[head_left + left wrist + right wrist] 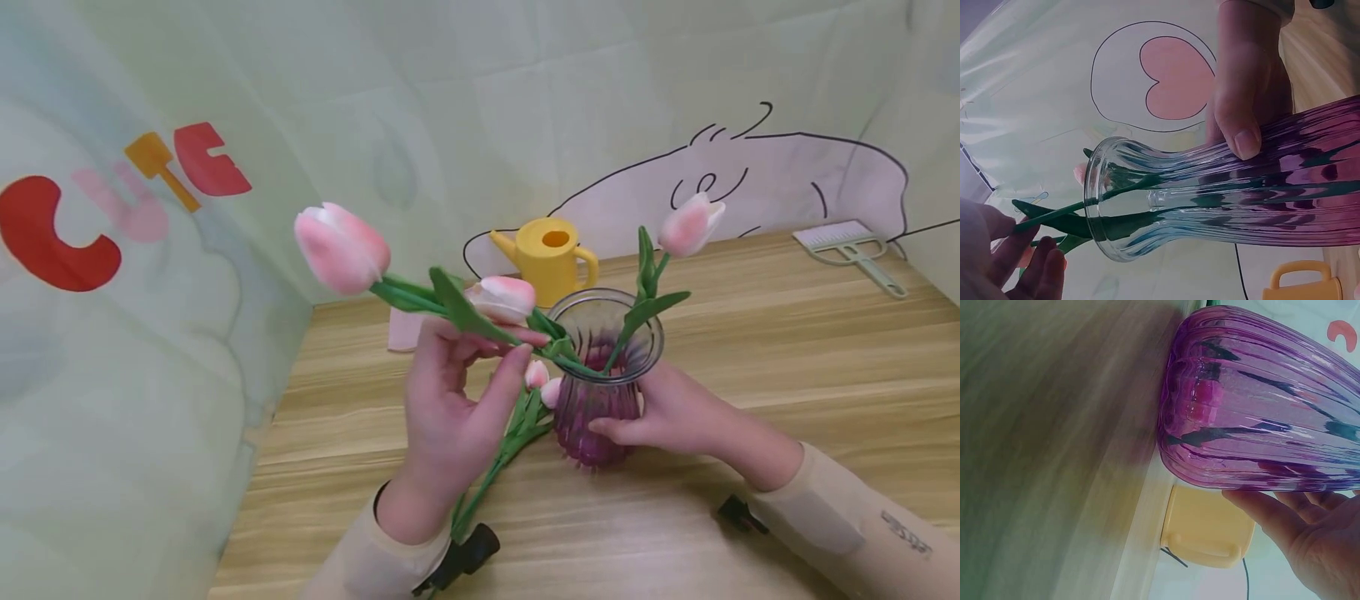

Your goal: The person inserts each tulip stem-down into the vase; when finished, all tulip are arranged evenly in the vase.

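Observation:
A ribbed glass vase [573,421], clear at the rim and purple toward its base, stands on the table. My right hand [678,408] grips its side, thumb across the front; in the right wrist view the fingers [1272,515] lie along the purple glass [1247,406]. Left of the rim, my left hand [450,417] pinches the green stem of an artificial pink-and-white tulip [341,248], whose stem runs into the vase mouth. Another tulip [506,298] leans left just behind those fingers. A third tulip [690,225] stands in the vase, tilted right.
Several loose tulips [517,429] lie on the table left of the vase, partly behind the left forearm. A yellow watering can [543,258] stands behind the vase. A small brush and dustpan-like piece [851,246] lies at the back right. Printed curtains enclose the table.

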Demonstrator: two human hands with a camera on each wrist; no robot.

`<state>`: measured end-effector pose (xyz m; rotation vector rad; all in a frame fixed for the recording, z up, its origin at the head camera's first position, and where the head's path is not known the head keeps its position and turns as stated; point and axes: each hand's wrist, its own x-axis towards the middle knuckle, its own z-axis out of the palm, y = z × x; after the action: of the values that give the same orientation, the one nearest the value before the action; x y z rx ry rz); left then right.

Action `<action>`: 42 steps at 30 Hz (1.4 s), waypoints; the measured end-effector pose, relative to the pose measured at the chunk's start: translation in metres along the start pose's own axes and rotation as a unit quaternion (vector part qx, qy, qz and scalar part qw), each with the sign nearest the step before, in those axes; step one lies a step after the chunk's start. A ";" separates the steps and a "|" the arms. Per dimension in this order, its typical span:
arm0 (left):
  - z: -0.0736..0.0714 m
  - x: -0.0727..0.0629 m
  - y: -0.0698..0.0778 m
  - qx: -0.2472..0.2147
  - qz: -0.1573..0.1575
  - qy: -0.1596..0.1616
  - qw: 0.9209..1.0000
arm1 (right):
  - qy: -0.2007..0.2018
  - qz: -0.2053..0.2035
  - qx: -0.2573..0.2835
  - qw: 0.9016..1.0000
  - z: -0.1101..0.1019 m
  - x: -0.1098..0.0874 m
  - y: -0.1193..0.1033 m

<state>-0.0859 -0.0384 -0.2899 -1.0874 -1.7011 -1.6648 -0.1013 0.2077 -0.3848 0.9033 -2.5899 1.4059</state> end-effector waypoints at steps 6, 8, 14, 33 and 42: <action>-0.001 -0.002 0.000 -0.011 -0.015 0.008 1.000 | -0.004 0.000 0.003 1.000 0.001 0.000 0.000; -0.002 -0.002 0.000 -0.015 -0.014 0.011 1.000 | -0.003 0.002 0.003 1.000 0.001 0.000 0.000; -0.002 -0.001 0.001 -0.034 -0.007 0.015 0.999 | -0.002 0.007 0.011 1.000 0.002 0.000 0.000; 0.004 -0.008 0.004 0.090 0.043 -0.025 0.995 | 0.013 -0.010 -0.031 0.999 0.000 -0.001 0.002; 0.007 -0.008 0.002 0.071 0.041 -0.026 0.996 | 0.008 -0.002 -0.035 0.999 0.000 -0.001 0.001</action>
<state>-0.0785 -0.0334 -0.2961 -1.1255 -1.7526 -1.4539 -0.1005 0.2089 -0.3854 0.8822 -2.6065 1.3074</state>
